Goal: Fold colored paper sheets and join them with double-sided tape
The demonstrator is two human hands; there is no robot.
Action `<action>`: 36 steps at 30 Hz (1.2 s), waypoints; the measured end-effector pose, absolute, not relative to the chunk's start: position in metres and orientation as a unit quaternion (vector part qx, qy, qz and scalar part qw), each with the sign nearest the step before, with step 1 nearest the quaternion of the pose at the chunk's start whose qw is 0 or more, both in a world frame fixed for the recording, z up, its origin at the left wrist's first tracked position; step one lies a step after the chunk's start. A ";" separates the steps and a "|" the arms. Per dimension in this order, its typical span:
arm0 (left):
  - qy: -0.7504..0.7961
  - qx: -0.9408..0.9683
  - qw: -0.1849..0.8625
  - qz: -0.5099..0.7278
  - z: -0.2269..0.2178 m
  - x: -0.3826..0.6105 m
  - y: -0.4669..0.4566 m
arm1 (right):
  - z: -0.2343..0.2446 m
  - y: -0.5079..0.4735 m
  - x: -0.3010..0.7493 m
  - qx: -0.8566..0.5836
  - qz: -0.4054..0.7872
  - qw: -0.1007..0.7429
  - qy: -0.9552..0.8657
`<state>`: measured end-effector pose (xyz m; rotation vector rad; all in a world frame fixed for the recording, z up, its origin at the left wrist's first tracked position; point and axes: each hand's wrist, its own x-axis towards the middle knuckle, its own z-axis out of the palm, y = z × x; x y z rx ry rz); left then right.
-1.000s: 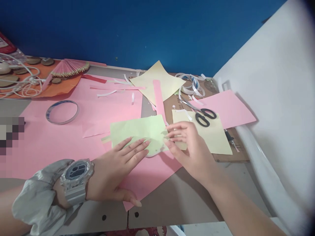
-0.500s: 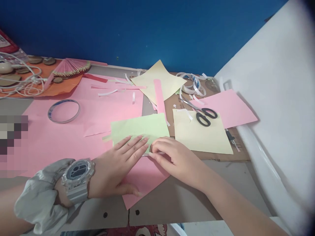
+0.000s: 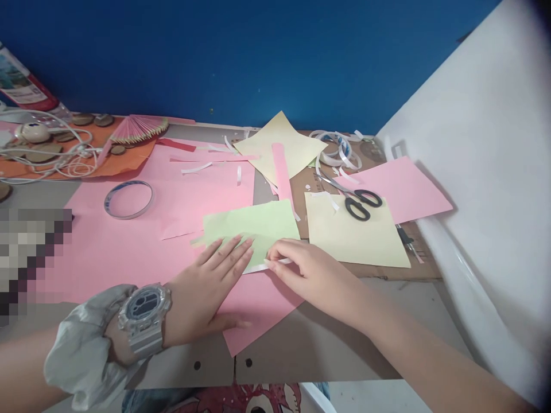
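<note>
My left hand [image 3: 202, 292] presses flat, fingers spread, on the light green paper sheet [image 3: 258, 223] beneath it, my right hand [image 3: 312, 275] pinched on a thin white strip [image 3: 257, 268] alongside; a hard tug could tear the sheet.

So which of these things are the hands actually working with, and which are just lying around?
In hand: green paper, pressed flat by the left hand; white strip at its near edge, pinched by the right hand; pink sheet beneath.
Lying about: scissors, tape ring, yellow sheet, folded fan, white cable.
</note>
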<state>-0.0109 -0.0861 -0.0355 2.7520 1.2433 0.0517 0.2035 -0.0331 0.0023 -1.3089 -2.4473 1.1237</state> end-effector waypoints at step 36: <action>0.323 0.936 0.141 0.020 -0.040 -0.026 -0.077 | -0.024 -0.041 0.203 -0.411 0.248 0.089 -0.872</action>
